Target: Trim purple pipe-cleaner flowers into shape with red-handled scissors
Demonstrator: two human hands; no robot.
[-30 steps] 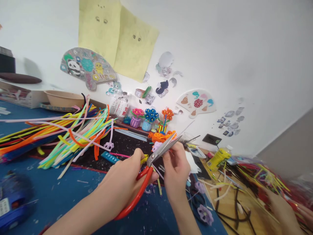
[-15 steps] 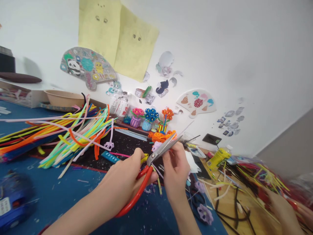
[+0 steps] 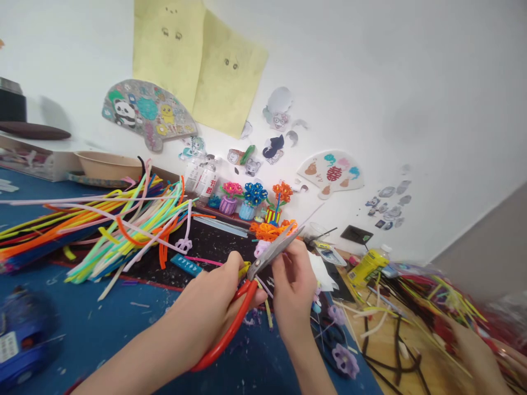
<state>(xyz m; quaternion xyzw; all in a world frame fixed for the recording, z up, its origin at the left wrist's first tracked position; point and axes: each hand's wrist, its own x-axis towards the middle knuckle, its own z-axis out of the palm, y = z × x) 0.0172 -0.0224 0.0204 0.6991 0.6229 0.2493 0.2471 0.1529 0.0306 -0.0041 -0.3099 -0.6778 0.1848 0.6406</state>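
Note:
My left hand (image 3: 216, 299) is closed round the red handles of a pair of scissors (image 3: 269, 258), whose blades point up and to the right, slightly apart. A short yellow pipe cleaner piece (image 3: 244, 269) shows by its thumb. My right hand (image 3: 294, 291) pinches close against the blades with bent fingers. What lies in that pinch is mostly hidden; a thin pale strand (image 3: 313, 213) sticks out past the blade tips. Behind the blades lies a lilac pipe cleaner flower (image 3: 261, 249). Another lilac flower (image 3: 183, 244) with a stem lies to the left.
A big heap of coloured pipe cleaners (image 3: 123, 230) covers the left side. Small potted pipe cleaner flowers (image 3: 253, 200) stand by the wall. A blue glue gun-like tool (image 3: 24, 340) is at lower left. Another person's hand (image 3: 469, 351) works among pipe cleaners at right, past a yellow bottle (image 3: 369, 264).
The scissor blades have come a little closer together and dipped slightly. My right hand has shifted a touch left and down.

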